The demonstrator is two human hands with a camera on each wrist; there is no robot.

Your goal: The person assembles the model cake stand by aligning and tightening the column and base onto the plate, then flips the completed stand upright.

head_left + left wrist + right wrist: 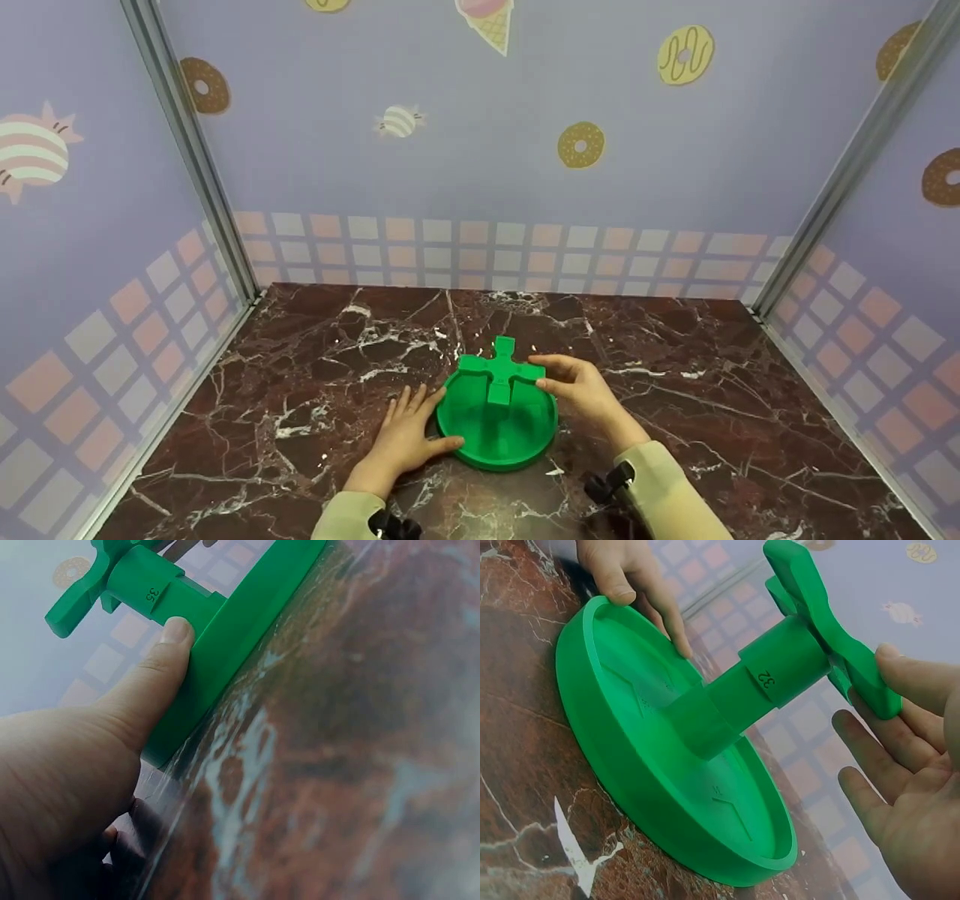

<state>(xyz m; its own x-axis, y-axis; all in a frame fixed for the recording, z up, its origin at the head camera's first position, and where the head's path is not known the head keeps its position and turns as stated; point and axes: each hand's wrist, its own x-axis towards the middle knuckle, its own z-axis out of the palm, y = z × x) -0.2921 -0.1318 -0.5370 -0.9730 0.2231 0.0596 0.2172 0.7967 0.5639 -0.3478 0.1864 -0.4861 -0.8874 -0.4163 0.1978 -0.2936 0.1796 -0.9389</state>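
Observation:
A green round tray-like base [499, 454] with a raised rim lies on the table. From its middle rises a stepped post [780, 664], marked 32 in the right wrist view, topped by a four-armed cross knob [501, 367]. My right hand [581, 386] pinches the knob's right arm between thumb and forefinger; its other fingers stay extended below, as the right wrist view shows. At the base's left side, my left hand [409, 435] steadies the rim with spread, nearly straight fingers. Its thumb [161, 664] presses against the rim.
The dark red marble-patterned tabletop [300, 375] carries white veins and a few small white specks. Patterned wall panels [487, 172] enclose the back and both sides, with metal posts [199, 150] at the corners.

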